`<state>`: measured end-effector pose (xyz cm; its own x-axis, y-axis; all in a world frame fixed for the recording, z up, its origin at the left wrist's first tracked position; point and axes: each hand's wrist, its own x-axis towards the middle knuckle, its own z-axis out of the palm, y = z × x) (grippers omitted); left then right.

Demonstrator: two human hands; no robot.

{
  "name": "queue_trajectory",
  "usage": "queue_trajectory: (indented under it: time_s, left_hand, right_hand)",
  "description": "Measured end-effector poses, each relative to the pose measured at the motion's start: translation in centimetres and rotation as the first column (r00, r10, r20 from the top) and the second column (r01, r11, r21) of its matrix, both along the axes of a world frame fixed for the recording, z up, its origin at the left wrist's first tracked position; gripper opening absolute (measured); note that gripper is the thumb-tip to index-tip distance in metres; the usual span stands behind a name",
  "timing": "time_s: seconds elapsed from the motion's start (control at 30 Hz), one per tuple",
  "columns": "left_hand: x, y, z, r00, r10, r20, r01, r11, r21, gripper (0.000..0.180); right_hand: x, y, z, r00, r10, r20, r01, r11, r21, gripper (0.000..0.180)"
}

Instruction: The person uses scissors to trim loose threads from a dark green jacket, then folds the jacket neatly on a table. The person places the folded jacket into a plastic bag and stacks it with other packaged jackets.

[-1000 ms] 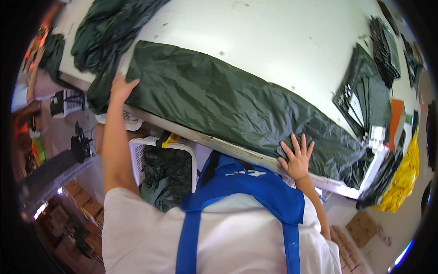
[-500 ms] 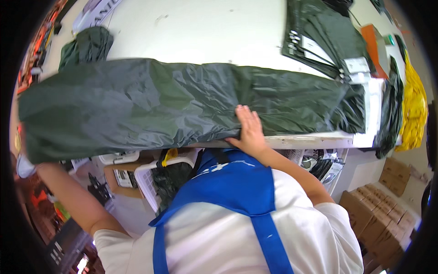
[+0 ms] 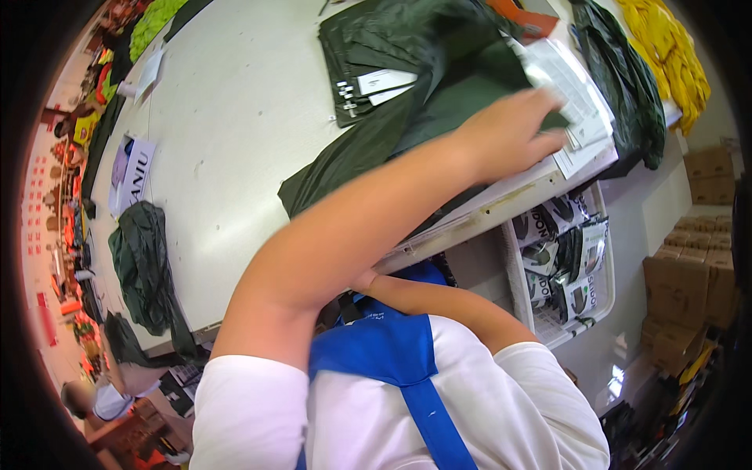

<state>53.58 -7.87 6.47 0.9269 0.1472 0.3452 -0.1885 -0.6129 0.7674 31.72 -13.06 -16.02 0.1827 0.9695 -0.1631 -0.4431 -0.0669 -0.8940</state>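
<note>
My left arm reaches across to the right. My left hand (image 3: 513,133) is blurred over the right end of a dark green sheet of fabric (image 3: 478,90), beside a stack of white printed sheets (image 3: 576,102). Green fabric shows between thumb and fingers, but whether they grip it is unclear. The fabric lies slanted on the white table (image 3: 235,141), partly hidden behind my left forearm. My right hand (image 3: 365,280) is at the table's front edge, below the left forearm; its fingers are hidden.
Flat dark green packs with white labels (image 3: 384,82) lie at the back. A crumpled green garment (image 3: 141,266) rests at the left edge. Dark and yellow garments (image 3: 666,55) drape at the right. Below stands a white basket of packets (image 3: 560,266); cardboard boxes (image 3: 677,290) are stacked at right.
My left hand has moved from the bundle's left end across to the right. The long green bundle has drawn together toward the right. My right hand has moved left off it, and the view has turned.
</note>
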Motion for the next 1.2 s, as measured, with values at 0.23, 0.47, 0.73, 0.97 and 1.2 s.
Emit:
queue_trajectory:
  time_s: [0.23, 0.47, 0.73, 0.97, 1.2]
  left_hand:
    - [-25.5, 1.4, -10.6, 0.779, 0.605, -0.164, -0.493, 0.752, 0.437, 0.079]
    - [-31.6, -3.2, -16.0, 0.551, 0.763, -0.337, -0.742, 0.633, 0.221, 0.083]
    - [-29.8, -2.7, -17.9, 0.486, 0.821, -0.301, -0.811, 0.552, 0.195, 0.092]
    - [-32.6, -1.9, -17.9, 0.433, 0.822, -0.369, -0.717, 0.562, 0.413, 0.091]
    - [-33.5, -1.6, -18.3, 0.438, 0.834, -0.336, -0.683, 0.552, 0.479, 0.087]
  right_hand:
    - [1.6, -0.9, -0.2, 0.849, 0.126, 0.513, -0.210, 0.972, 0.109, 0.045]
    - [26.7, -4.4, 11.3, 0.602, 0.135, 0.787, -0.257, 0.966, 0.031, 0.024]
    - [46.5, -6.7, 6.9, 0.085, 0.184, 0.979, 0.685, 0.703, -0.192, 0.037]
    - [44.4, -12.5, 7.4, 0.637, -0.127, 0.760, 0.584, 0.724, -0.368, 0.026]
    - [41.5, -15.4, 8.1, 0.355, -0.029, 0.934, 0.643, 0.733, -0.222, 0.026]
